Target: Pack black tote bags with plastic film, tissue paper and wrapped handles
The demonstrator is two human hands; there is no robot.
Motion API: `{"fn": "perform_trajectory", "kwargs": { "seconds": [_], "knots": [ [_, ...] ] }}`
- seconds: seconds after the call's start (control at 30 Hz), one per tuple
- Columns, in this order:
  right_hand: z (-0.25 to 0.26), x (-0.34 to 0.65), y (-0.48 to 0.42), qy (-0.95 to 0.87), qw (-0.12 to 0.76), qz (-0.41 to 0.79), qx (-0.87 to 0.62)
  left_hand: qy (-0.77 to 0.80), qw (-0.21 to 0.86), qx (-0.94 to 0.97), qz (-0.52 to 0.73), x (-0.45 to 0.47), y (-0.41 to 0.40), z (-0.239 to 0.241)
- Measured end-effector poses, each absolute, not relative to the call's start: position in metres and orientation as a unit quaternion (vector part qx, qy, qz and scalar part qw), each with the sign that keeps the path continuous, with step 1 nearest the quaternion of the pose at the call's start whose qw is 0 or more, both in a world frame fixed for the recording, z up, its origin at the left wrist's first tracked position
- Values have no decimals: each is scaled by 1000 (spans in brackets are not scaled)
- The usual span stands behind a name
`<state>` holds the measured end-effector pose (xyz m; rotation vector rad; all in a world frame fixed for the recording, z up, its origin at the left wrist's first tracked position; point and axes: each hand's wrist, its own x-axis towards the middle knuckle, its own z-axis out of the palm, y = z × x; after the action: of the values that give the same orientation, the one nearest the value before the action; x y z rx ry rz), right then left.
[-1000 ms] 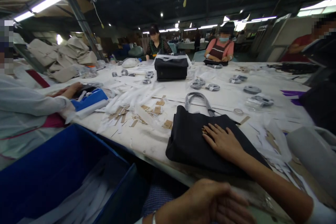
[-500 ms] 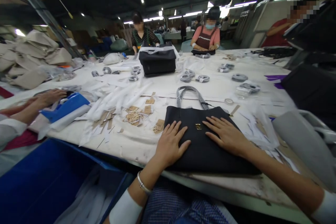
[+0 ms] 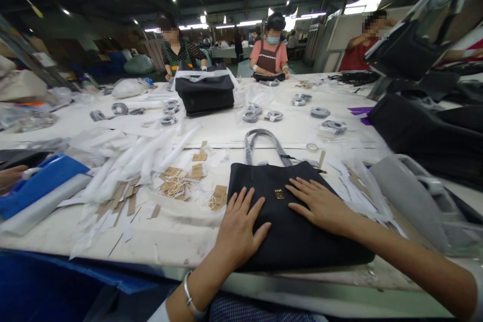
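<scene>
A black tote bag with grey handles and a small gold clasp lies flat at the near edge of the white table. My left hand rests palm down on the bag's left half, fingers spread. On the right half lies my right hand, also flat and open, fingertips just right of the clasp. Neither hand holds anything.
Brown paper tags and white paper strips lie left of the bag. Grey strap rolls and another black bag sit farther back. People work across the table. A blue bin stands at lower left; dark bags at right.
My left hand came up from below the table edge and settled flat on the bag beside my right hand. The view has swung to the right and down.
</scene>
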<state>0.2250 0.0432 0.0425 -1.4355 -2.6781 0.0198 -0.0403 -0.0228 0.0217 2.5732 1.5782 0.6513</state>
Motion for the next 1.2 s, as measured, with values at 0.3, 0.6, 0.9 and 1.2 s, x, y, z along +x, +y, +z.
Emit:
{"fn": "perform_trajectory", "kwargs": {
  "seconds": [0.3,0.6,0.9,1.2],
  "knots": [
    [55,140,83,-887,323,118,-309,516,-38,840,164,-39,-22,17],
    [23,138,88,-880,291,151,-342,567,-55,814,116,-18,-15,35],
    [27,142,89,-866,269,148,-395,553,48,796,242,-3,24,44],
    [24,141,90,-885,293,116,-343,733,182,409,512,-70,-66,40]
  ]
}}
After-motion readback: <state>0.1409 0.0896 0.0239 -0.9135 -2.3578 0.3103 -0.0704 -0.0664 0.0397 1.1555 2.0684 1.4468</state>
